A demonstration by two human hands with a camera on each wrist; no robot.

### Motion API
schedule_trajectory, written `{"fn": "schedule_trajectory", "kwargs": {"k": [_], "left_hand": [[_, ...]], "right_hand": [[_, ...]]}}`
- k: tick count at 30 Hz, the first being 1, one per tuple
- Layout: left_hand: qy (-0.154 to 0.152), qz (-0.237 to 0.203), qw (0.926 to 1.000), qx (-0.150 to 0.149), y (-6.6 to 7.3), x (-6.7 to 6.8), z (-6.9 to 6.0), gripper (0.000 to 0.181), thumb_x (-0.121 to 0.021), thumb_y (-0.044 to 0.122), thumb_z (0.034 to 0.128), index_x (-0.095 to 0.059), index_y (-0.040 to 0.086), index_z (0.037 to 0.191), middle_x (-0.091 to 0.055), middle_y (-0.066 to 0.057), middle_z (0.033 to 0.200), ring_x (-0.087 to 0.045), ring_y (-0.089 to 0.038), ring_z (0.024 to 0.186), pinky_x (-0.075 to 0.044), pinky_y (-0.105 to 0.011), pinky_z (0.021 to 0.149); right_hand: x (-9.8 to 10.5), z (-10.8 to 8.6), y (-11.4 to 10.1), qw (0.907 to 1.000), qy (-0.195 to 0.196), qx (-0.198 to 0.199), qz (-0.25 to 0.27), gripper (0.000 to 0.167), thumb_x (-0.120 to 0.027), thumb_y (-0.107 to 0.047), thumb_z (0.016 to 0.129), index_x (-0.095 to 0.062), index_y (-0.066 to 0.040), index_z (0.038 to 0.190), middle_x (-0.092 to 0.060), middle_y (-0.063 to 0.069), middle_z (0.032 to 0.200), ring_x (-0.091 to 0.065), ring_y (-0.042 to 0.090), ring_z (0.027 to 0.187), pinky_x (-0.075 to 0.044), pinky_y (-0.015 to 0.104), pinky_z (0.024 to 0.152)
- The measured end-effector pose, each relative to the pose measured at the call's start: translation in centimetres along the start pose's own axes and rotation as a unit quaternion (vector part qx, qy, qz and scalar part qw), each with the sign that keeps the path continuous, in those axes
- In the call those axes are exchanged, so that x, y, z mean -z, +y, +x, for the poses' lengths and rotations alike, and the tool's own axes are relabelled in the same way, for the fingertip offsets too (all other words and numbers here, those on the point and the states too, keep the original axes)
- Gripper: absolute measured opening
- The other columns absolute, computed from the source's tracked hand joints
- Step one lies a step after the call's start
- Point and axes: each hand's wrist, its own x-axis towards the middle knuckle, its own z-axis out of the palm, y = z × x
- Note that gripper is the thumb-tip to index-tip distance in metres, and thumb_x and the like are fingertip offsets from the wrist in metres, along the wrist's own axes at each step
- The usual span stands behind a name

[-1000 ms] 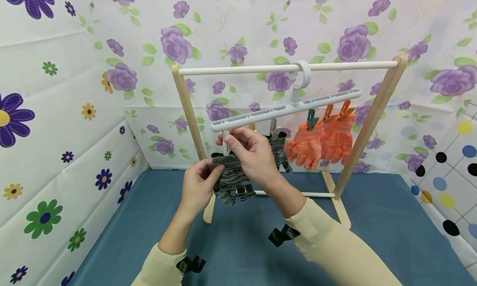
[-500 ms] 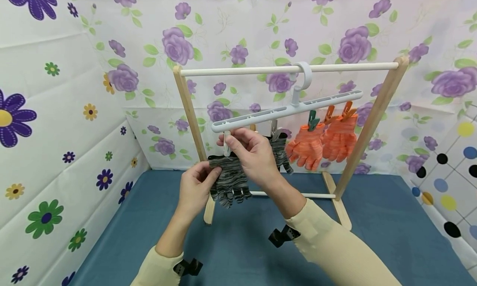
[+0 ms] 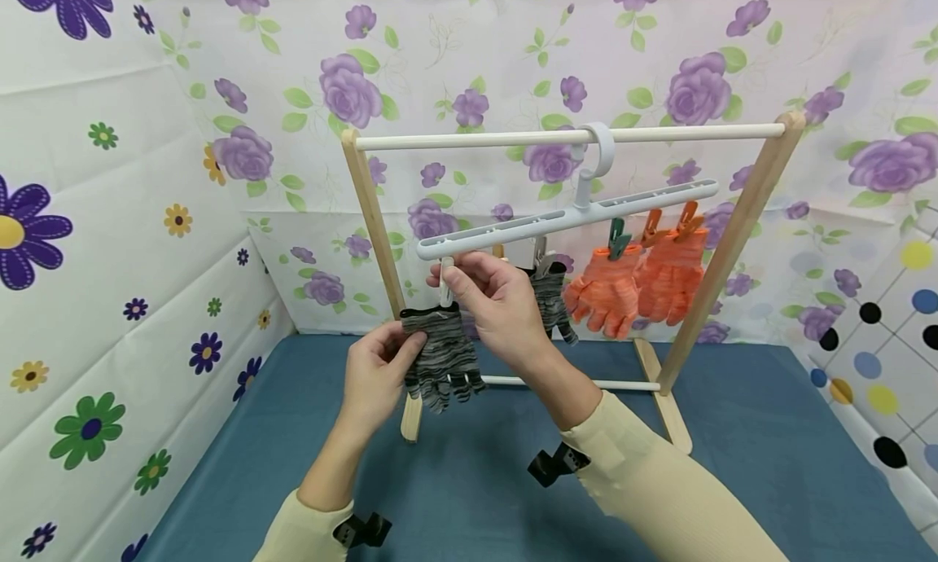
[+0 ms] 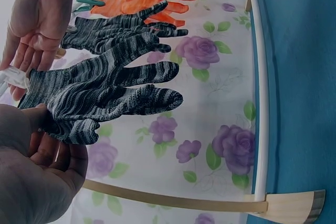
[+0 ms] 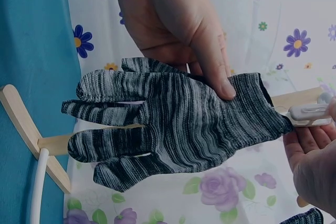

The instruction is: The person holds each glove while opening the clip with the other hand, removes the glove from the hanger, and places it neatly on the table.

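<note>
A black-and-grey knit glove [image 3: 442,350] hangs fingers-down below the left end of a white hanger [image 3: 513,229]. My left hand [image 3: 372,376] pinches the glove's edge near the cuff between thumb and fingers. With my right hand [image 3: 506,308] I hold a white clothespin [image 3: 446,281] by thumb and fingertips. The pin meets the cuff in the right wrist view; whether its jaws are fully closed there I cannot tell. Behind my right hand, a second striped glove [image 3: 551,297] hangs from the hanger, partly hidden.
Two orange gloves [image 3: 604,295] hang at the right, held by a green clothespin [image 3: 618,238] and orange clothespins [image 3: 687,217]. The hanger hooks over the top bar [image 3: 469,141] of a wooden rack. Blue cloth [image 3: 513,480] covers the table before flowered walls.
My left hand has drawn the glove's edge slightly left and down, so the glove now spreads flatter toward the left. My right hand stays at the clothespin. The orange gloves swung slightly.
</note>
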Motion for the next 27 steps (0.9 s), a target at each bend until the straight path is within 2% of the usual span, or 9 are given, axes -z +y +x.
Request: {"fn": "schedule_trajectory", "kwargs": {"k": [2,4,7,14,21,27], "left_hand": [[0.002,0.001,1.0000,0.003,-0.1,0.1,-0.1,0.017,-0.076,0.017,0.1018,-0.078,0.003,0.110,-0.074,-0.013,0.089,-0.064,-0.018,0.071,-0.050,-0.025,0.061],[0.003,0.004,1.0000,0.006,-0.1,0.3,-0.1,0.017,-0.076,0.018,0.1019,-0.078,0.003,0.110,-0.074,-0.013,0.089,-0.064,-0.018,0.072,-0.050,-0.025,0.061],[0.006,0.009,0.9999,0.008,-0.2,0.5,-0.2,0.017,-0.075,0.018,0.1020,-0.078,0.003,0.110,-0.073,-0.013,0.088,-0.063,-0.019,0.071,-0.050,-0.024,0.061],[0.013,0.013,0.9998,0.005,-0.3,1.0,-0.3,0.016,-0.075,0.019,0.1024,-0.078,0.004,0.108,-0.072,-0.012,0.084,-0.061,-0.018,0.068,-0.049,-0.024,0.058],[0.021,0.034,0.9992,0.003,-0.5,1.7,-0.5,0.016,-0.074,0.019,0.1028,-0.073,0.005,0.095,-0.059,-0.009,0.070,-0.048,-0.015,0.059,-0.039,-0.025,0.053],[0.027,0.042,0.9988,0.005,-0.7,2.2,-0.7,0.013,-0.075,0.016,0.1025,-0.076,0.004,0.100,-0.065,-0.011,0.074,-0.051,-0.015,0.061,-0.041,-0.024,0.055]], "right_hand": [[0.0,0.0,0.0,1.0000,-0.001,0.002,0.002,0.025,-0.066,-0.017,0.108,-0.071,-0.002,0.127,-0.077,0.011,0.117,-0.071,0.023,0.110,-0.059,0.028,0.086],[-0.1,0.1,0.0,1.0000,0.000,0.004,0.003,0.025,-0.066,-0.015,0.108,-0.071,0.000,0.127,-0.076,0.013,0.118,-0.070,0.024,0.119,-0.053,0.036,0.105],[-0.1,0.0,0.0,1.0000,0.001,0.002,0.002,0.025,-0.066,-0.013,0.108,-0.070,0.000,0.128,-0.076,0.014,0.119,-0.070,0.025,0.120,-0.053,0.040,0.105],[-0.1,-0.1,0.1,1.0000,-0.003,-0.004,0.002,0.028,-0.066,-0.014,0.108,-0.069,0.000,0.131,-0.076,0.012,0.123,-0.070,0.022,0.122,-0.053,0.038,0.105],[0.0,0.0,0.3,0.9997,-0.015,0.002,0.018,0.030,-0.065,-0.009,0.107,-0.066,0.002,0.135,-0.074,0.014,0.127,-0.070,0.024,0.123,-0.052,0.039,0.107],[-0.1,-0.1,0.3,0.9995,-0.021,0.008,0.024,0.036,-0.064,-0.006,0.107,-0.061,0.005,0.142,-0.073,0.015,0.128,-0.069,0.027,0.124,-0.052,0.039,0.107]]}}
